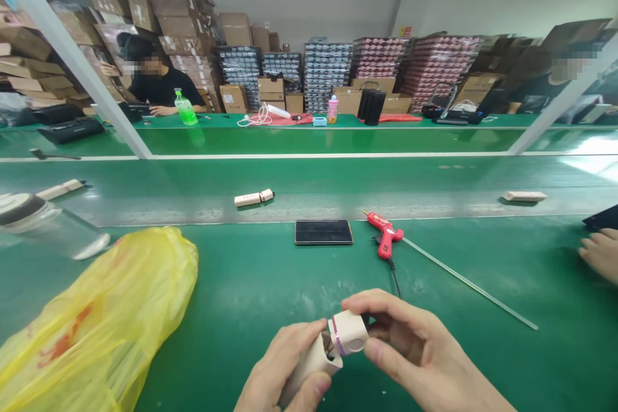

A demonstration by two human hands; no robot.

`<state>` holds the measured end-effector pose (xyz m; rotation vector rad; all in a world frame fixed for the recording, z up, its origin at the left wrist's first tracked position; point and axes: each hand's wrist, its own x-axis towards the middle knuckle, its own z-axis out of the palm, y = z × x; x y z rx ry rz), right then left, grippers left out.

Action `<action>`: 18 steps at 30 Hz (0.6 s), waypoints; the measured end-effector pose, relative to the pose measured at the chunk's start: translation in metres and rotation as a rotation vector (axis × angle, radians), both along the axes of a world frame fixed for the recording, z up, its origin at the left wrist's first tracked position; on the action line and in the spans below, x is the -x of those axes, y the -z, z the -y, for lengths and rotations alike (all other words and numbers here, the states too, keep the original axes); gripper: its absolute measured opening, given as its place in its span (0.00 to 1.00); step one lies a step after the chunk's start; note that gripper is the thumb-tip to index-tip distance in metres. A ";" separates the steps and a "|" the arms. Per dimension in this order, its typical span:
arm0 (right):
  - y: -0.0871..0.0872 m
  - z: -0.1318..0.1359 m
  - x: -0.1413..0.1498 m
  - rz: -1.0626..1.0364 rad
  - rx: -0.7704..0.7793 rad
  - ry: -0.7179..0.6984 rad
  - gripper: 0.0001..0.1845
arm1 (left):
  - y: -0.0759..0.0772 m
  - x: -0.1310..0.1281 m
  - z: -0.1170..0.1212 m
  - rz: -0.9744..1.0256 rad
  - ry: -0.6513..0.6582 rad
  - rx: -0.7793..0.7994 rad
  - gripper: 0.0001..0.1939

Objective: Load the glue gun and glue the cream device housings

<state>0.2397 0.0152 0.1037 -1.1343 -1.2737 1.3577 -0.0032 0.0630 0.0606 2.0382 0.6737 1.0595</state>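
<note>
My left hand [284, 367] is wrapped round a cream-coloured hollow casing [316, 360], whose open end shows dark parts or wires inside. Between the thumb and fingers of my right hand [405, 341] is a cream end piece [351, 332] with a shiny purplish band. The end piece sits tilted against the casing's open end, and a gap shows between them. Beyond my hands lie a red glue gun [385, 235] with a long clear glue stick [468, 280] in its back, and a black phone [323, 232].
A yellow plastic bag [159, 290] and a clear jar [58, 232] are on the left. Similar cream devices [253, 198] lie along the strip ahead. A co-worker's hand [601, 254] is at the right edge. Across the bench sits a person [161, 80], near a green bottle [185, 109].
</note>
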 end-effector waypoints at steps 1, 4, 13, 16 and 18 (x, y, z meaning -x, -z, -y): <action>-0.003 0.001 -0.001 0.050 -0.019 -0.006 0.13 | -0.003 0.001 -0.001 -0.003 0.045 0.024 0.22; -0.010 0.002 -0.004 0.173 -0.059 0.003 0.13 | -0.011 0.000 -0.002 0.032 0.081 0.137 0.20; -0.011 0.001 -0.005 0.240 0.028 -0.045 0.14 | -0.020 -0.012 0.018 0.163 0.016 0.839 0.24; -0.014 -0.001 -0.004 0.228 0.052 -0.053 0.14 | -0.010 -0.014 0.025 0.185 -0.062 0.842 0.24; -0.015 -0.002 -0.004 0.244 0.097 -0.047 0.15 | -0.005 -0.016 0.028 0.139 -0.120 0.645 0.22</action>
